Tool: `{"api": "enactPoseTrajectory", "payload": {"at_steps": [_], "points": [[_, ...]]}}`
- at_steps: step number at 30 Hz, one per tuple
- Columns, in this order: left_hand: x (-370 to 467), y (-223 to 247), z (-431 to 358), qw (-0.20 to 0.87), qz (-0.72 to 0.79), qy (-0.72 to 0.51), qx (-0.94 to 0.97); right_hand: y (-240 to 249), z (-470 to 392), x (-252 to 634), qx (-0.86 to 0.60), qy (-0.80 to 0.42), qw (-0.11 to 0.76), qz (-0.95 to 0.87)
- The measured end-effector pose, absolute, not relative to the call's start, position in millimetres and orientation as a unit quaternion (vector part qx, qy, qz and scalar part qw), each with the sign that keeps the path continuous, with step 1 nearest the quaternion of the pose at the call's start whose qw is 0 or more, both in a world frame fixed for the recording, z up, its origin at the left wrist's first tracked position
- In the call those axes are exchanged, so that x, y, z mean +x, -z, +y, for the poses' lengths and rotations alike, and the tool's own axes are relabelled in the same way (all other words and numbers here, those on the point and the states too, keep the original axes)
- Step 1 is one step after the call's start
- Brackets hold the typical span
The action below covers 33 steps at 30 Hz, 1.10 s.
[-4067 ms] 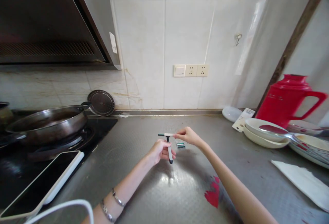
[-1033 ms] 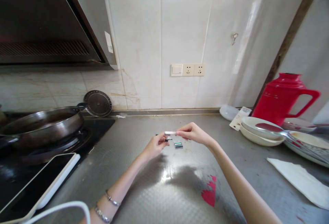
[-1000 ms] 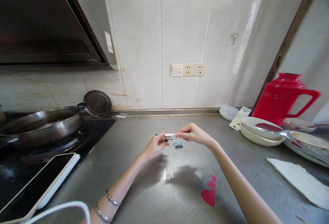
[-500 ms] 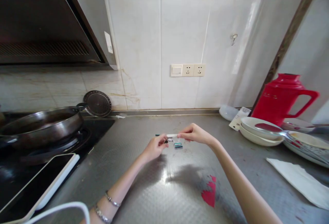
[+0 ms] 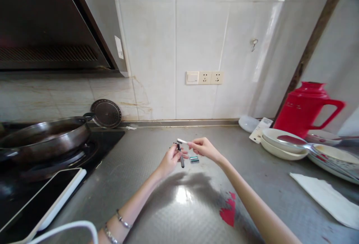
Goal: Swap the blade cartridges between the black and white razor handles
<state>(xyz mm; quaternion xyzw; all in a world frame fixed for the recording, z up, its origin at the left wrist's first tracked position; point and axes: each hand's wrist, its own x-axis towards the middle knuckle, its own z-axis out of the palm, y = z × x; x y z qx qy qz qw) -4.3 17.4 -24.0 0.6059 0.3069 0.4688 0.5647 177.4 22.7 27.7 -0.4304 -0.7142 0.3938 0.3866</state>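
Some illegible lettering [image 5: 294,105] marks the flask [image 5: 304,115]; the left hand [image 5: 169,160] holds a handle [image 5: 181,159].

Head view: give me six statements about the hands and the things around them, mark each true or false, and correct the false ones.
1. The left hand holds a slim handle. True.
2. The bracelets are on the right arm. False: they are on the left arm.
3. The right hand pinches a small white piece. True.
4. The red flask lies on its side. False: it stands upright.
5. A small green item lies on the counter. True.
6. The pan is to the right of both hands. False: it is to their left, on the stove.
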Motion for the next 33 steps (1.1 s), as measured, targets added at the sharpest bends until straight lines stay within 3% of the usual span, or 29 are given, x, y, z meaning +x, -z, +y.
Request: {"api": "enactPoseTrajectory", "payload": {"at_steps": [18, 22, 28, 33], "points": [[-2, 19, 11, 0.581, 0.312, -0.459, 0.595, -20, 22, 174, -0.392, -0.414, 0.401, -0.717], [-2, 18, 12, 0.545, 0.345, -0.467, 0.604, -25, 22, 181, -0.38, -0.409, 0.351, -0.752], [-4, 19, 17, 0.489, 0.397, -0.494, 0.6, -28, 24, 186, -0.424, -0.325, 0.418, -0.735], [-5, 21, 18, 0.427, 0.413, -0.523, 0.612, -24, 24, 181, -0.444, -0.264, 0.408, -0.753]]}}
